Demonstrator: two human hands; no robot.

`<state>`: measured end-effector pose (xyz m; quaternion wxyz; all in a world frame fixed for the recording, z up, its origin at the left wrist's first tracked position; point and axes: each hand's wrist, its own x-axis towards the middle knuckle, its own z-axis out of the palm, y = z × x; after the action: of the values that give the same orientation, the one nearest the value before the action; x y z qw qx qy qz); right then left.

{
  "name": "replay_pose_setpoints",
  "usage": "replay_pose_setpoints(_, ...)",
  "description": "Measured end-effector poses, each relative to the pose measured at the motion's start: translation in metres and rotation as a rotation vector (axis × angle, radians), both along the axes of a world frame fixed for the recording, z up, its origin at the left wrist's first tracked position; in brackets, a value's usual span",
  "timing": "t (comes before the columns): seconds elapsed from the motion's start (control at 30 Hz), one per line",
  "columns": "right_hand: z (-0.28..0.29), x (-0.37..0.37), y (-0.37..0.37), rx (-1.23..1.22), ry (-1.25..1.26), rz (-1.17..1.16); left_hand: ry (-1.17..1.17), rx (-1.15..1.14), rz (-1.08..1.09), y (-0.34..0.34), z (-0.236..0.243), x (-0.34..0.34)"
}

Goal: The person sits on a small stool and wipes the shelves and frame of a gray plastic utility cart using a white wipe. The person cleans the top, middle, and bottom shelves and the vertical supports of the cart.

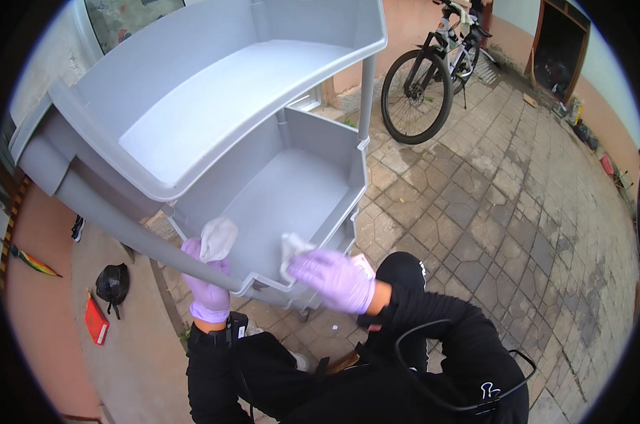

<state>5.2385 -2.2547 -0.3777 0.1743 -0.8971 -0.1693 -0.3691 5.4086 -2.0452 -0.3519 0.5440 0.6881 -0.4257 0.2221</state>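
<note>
A grey plastic utility cart with an upper and a lower tray stands in front of me. My left hand, in a thin purple glove, is closed on a crumpled white cloth beside the cart's grey post, at the lower tray's near left corner. The post hides part of that hand. My right hand, gloved alike, presses a white wipe against the near rim of the lower tray. Its fingertips are partly hidden by the wipe. The upper tray hangs over the lower one's far left part.
A bicycle stands on the paved ground beyond the cart. To the left lie a black plastic bag, a red flat object and a colourful folded umbrella. A doorway opens at the far right.
</note>
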Motion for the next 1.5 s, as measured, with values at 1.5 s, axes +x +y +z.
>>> replay_pose_setpoints(1.5, 0.042, 0.163, 0.016, -0.484, 1.057, 0.547, 0.119, 0.076, -0.16, 0.017, -0.001, 0.013)
